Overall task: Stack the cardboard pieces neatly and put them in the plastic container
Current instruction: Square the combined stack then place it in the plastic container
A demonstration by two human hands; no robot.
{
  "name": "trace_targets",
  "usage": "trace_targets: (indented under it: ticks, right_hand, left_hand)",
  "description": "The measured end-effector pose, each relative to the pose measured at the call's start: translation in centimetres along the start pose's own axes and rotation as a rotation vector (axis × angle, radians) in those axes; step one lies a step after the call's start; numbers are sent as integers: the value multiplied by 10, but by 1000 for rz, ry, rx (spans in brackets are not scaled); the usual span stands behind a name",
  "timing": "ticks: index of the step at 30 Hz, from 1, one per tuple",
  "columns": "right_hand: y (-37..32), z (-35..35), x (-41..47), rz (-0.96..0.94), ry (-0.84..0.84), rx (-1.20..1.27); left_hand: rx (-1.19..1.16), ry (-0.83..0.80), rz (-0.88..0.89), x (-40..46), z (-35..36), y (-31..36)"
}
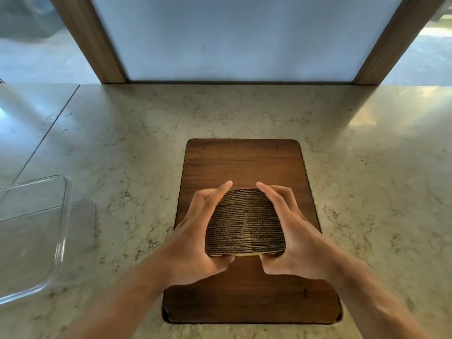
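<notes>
A thick stack of corrugated cardboard pieces point(245, 222) is held between both hands above the wooden board point(242, 162). The ribbed edges of the pieces face me and look evenly aligned. My left hand point(195, 231) presses the stack's left side, fingers along its far edge and thumb under its near corner. My right hand point(291, 228) mirrors this on the right side. The clear plastic container point(62, 216) sits at the left edge of the view, partly cut off and well apart from the stack. Nothing shows inside the visible part of it.
The wooden board lies set into a marbled stone countertop point(354, 155). Behind the counter stands a white panel point(239, 37) framed by two slanted wooden posts point(97, 42). A seam runs across the counter at the far left.
</notes>
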State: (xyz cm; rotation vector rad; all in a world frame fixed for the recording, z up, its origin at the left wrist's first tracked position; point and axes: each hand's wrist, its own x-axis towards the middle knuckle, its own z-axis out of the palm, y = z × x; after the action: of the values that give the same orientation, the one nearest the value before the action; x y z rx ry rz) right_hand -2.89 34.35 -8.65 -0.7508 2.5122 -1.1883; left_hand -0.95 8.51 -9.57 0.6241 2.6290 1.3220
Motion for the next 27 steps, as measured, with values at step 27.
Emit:
trace_targets:
  ticks: [27]
  right_hand:
    - [-68, -12, 46, -127, -188, -769]
  left_hand:
    - [-6, 40, -1, 0, 0, 10]
